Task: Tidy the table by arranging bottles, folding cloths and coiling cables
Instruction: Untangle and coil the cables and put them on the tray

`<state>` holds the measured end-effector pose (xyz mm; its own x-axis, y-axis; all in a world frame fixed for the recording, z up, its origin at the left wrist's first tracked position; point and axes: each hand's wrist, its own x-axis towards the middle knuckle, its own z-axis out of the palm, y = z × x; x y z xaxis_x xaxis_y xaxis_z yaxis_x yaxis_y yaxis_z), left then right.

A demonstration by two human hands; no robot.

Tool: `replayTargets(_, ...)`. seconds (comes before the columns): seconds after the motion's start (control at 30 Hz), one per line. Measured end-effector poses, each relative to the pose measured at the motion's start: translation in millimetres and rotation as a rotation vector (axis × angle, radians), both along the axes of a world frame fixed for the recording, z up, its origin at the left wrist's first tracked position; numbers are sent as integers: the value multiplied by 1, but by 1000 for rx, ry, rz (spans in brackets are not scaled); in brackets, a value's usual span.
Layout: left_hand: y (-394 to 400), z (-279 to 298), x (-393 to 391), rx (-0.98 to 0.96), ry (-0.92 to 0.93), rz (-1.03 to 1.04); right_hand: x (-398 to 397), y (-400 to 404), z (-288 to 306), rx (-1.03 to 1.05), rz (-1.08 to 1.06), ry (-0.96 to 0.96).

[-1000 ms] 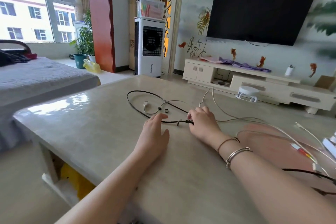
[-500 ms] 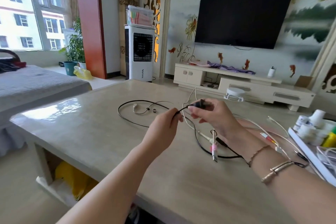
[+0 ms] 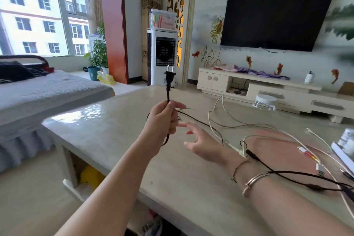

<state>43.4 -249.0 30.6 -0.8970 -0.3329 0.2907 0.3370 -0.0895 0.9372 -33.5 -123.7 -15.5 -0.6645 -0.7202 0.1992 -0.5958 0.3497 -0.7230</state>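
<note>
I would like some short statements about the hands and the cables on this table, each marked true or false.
1. The left hand holds the black cable with its plug pointing up. True.
2. The right hand grips a white cable. False: it is open, holding nothing.
3. White cables lie loose on the table. True.
4. The black cable is coiled neatly. False: it trails uncoiled across the table.
</note>
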Motion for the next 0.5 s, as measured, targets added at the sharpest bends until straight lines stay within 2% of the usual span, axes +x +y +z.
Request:
replayTargets(0.13,-27,-3,12,57,-43,16,-5,-54,-19,108,63,11)
replayTargets(0.23,-41,-6,15,102,-42,19,-5,-76,-25,180,104,134)
replayTargets(0.33,-50,-7,17,128,-50,19,-6,-75,-19,226,112,264)
replayTargets(0.43,-50,-6,16,136,-93,31,-13,-55,-6,410,131,467)
replayTargets(0.5,-44,-5,14,171,-135,46,-11,-32,6,470,55,551)
